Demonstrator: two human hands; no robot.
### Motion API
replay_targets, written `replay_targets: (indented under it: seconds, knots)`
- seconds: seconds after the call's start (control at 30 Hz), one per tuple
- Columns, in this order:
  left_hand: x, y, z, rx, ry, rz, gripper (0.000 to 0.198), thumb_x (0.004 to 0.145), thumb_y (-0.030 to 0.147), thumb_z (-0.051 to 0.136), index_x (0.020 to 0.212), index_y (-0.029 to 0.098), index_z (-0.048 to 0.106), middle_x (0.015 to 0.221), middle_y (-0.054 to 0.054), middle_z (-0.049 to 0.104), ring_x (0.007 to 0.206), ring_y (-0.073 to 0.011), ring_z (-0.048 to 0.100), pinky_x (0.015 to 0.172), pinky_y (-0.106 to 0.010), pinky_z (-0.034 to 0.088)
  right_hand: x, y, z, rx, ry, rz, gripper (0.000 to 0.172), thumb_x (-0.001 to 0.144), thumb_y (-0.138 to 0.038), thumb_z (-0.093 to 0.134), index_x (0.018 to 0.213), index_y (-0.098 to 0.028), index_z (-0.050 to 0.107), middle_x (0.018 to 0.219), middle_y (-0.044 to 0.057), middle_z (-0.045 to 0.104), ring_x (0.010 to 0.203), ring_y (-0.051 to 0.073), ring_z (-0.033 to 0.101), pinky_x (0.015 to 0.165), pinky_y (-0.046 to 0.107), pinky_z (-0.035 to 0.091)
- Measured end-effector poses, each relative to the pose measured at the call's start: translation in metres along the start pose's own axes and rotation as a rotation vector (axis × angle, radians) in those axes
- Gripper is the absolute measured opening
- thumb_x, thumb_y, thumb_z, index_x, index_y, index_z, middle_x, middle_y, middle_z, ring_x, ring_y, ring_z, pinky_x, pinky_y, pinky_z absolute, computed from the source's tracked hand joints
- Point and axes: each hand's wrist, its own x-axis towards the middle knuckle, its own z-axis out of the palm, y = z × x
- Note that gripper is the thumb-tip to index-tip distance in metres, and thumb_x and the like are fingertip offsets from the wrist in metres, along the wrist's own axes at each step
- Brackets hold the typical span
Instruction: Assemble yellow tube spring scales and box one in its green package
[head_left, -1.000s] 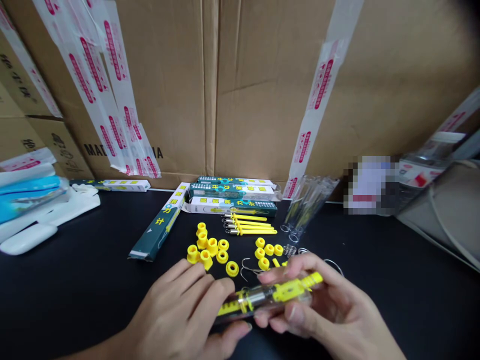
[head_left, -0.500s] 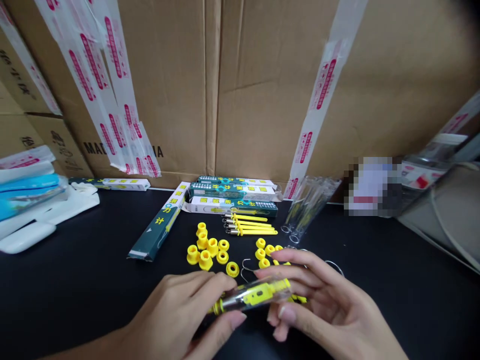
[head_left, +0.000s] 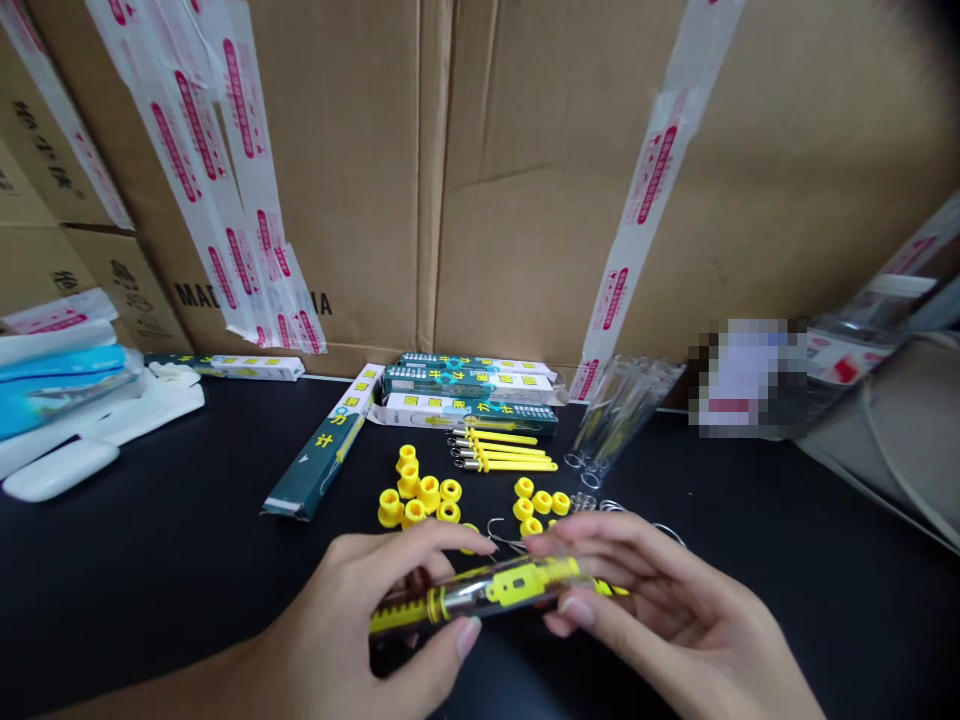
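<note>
A clear-tubed spring scale (head_left: 514,586) with yellow parts inside lies across both hands, almost level above the black table. My left hand (head_left: 375,610) holds its left part, thumb along the near side and index finger raised over the tube. At the other end, my right hand (head_left: 667,610) has its thumb and fingers around the tube's tip. Behind the hands sit yellow flanged caps (head_left: 415,490), yellow ring-shaped pieces (head_left: 540,502) and thin metal hooks (head_left: 504,532). Yellow rods with metal ends (head_left: 514,452) lie side by side farther back.
Printed boxes (head_left: 472,385) are stacked before the big carton (head_left: 360,180), with another box (head_left: 326,450) angled at left. Clear tubes (head_left: 626,400) lean in a bundle at right. White and blue packages (head_left: 67,400) lie far left; a bottle (head_left: 862,340) stands right.
My left hand has shifted left along the tube and its index finger has lifted, exposing more of the scale's left part. My right fingers have closed nearer around the right end.
</note>
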Motion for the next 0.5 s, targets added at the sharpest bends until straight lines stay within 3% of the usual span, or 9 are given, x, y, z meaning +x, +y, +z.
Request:
replay_targets:
  seconds: [0.13,0.27,0.37,0.5]
  knots:
    - [0.000,-0.003,-0.005,-0.255,-0.073,-0.232,0.033,0.095,0.036,0.064,0.126,0.028,0.073,0.092,-0.002,0.079,0.071,-0.0167,0.068,0.062,-0.022,0.053,0.007,0.001,-0.008,0.018,-0.095,-0.010,0.021,0.078,-0.034,0.092,0.098,-0.031,0.082,0.100,0.003,0.085,0.074,0.014,0.079,0.070,0.019,0.066]
    - [0.005,-0.011,-0.013,-0.636,-0.133,-0.352,0.046,0.100,0.053,0.056,0.130,0.022,0.072,0.107,-0.010,0.081,0.079,-0.0220,0.073,0.066,-0.027,0.055,0.007,0.003,-0.006,0.040,-0.025,0.014,0.024,0.075,-0.034,0.094,0.096,-0.029,0.082,0.098,0.003,0.085,0.076,0.015,0.079,0.068,0.019,0.066]
    - [0.011,-0.013,-0.015,-0.775,-0.099,-0.336,0.041,0.102,0.048,0.054,0.120,0.019,0.078,0.108,-0.012,0.082,0.102,-0.0293,0.074,0.091,-0.036,0.054,0.006,0.004,-0.001,0.037,-0.027,0.040,0.025,0.071,-0.034,0.096,0.091,-0.027,0.082,0.096,0.003,0.085,0.076,0.015,0.078,0.067,0.018,0.065]
    - [0.017,-0.003,-0.015,-0.812,0.033,-0.357,0.038,0.098,0.042,0.053,0.093,0.017,0.081,0.089,-0.009,0.079,0.091,-0.0271,0.070,0.085,-0.035,0.049,0.006,0.006,0.002,-0.003,-0.073,0.097,0.025,0.071,-0.036,0.096,0.090,-0.027,0.082,0.097,0.004,0.085,0.078,0.018,0.079,0.069,0.022,0.066]
